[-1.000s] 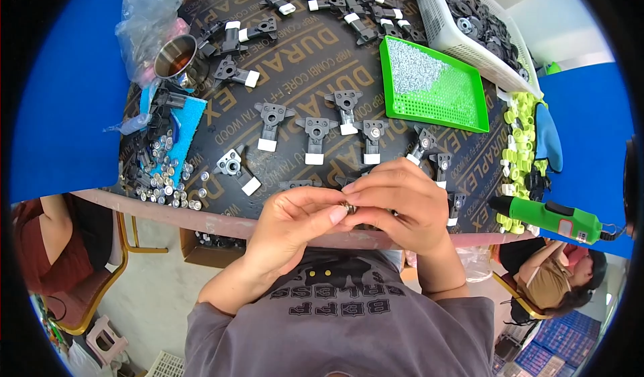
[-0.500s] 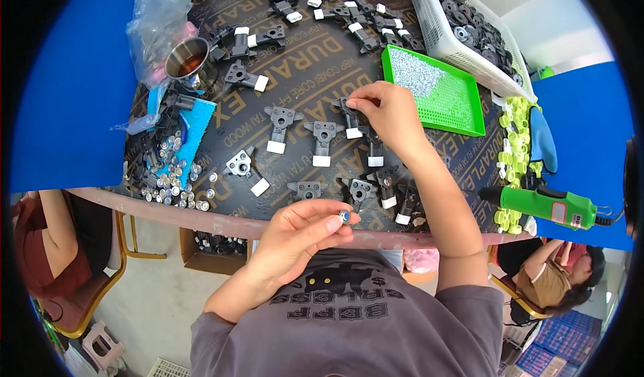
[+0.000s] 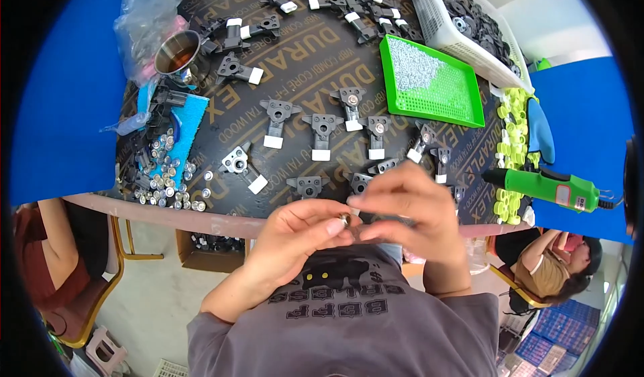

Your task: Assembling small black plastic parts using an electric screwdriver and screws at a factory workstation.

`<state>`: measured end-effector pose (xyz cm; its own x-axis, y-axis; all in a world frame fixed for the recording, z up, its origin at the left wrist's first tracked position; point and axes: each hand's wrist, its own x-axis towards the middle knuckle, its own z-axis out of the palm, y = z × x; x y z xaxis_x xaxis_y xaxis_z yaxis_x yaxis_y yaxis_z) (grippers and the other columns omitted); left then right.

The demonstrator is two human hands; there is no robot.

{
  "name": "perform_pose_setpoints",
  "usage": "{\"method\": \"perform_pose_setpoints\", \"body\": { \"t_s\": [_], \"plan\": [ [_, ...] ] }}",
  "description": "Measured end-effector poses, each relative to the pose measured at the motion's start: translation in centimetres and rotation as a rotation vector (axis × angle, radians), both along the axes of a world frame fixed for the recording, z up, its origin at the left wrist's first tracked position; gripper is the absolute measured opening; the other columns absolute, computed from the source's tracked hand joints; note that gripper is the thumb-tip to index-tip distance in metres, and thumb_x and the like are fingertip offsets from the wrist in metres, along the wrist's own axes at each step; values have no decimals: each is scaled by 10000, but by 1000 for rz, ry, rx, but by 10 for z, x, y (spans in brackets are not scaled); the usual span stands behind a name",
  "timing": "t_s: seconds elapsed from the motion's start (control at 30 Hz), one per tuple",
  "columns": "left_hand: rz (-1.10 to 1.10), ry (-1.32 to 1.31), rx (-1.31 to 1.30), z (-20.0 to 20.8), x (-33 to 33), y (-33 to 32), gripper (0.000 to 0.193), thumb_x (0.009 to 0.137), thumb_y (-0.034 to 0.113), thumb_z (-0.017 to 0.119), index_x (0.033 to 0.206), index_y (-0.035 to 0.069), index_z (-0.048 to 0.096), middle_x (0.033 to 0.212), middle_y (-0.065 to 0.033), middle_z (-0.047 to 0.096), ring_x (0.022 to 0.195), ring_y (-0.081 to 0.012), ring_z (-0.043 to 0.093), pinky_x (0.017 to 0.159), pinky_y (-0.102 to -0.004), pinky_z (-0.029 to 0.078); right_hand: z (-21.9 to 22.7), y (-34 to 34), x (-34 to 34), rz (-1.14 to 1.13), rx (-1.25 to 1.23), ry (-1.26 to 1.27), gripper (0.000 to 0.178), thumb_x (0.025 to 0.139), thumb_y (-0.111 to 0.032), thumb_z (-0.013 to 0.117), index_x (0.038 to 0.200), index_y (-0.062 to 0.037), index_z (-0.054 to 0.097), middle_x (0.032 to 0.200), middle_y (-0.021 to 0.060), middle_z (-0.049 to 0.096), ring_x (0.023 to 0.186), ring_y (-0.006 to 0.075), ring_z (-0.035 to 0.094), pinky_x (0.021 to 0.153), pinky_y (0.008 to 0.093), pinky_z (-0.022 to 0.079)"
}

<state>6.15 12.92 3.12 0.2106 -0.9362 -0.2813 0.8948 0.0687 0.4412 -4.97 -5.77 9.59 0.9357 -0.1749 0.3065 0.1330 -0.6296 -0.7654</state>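
Note:
My left hand (image 3: 288,239) is closed just in front of the table edge, pinching a small round silver metal part (image 3: 345,220) between thumb and fingers. Beside it, my right hand (image 3: 419,209) is slightly blurred; its thumb and forefinger are apart around the left fingertips, with nothing visible between them. Several black plastic brackets with white ends lie on the table. One bracket (image 3: 323,127) has a bare round hole, while a metal part (image 3: 352,100) sits on another bracket, and a further bracket (image 3: 378,135) bears one too. My right hand partly covers some near brackets.
Loose metal parts (image 3: 161,189) lie at left by a blue cloth (image 3: 191,132). A metal cup (image 3: 180,58) holds brown liquid. A green tray (image 3: 473,109) holds small pale pieces. Right are a white basket (image 3: 429,15), yellow-green parts (image 3: 513,129) and a green power screwdriver (image 3: 547,188).
My right hand has left the upper bracket and come back toward my left hand. A metal part now shows on that bracket. My left hand stays in nearly the same place.

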Motion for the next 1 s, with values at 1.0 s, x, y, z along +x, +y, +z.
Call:
{"method": "perform_pose_setpoints", "body": {
  "t_s": [1.0],
  "plan": [
    [617,-2017,338,-36,9,0,311,680,-40,793,966,72,745,953,-31,677,884,-238,620,750,-348,510,-59,1,-14,-457,-50,238,181,761,-8,797,930,-57,754,806,54,604,753,196,602,667,298,474]
  ]
}}
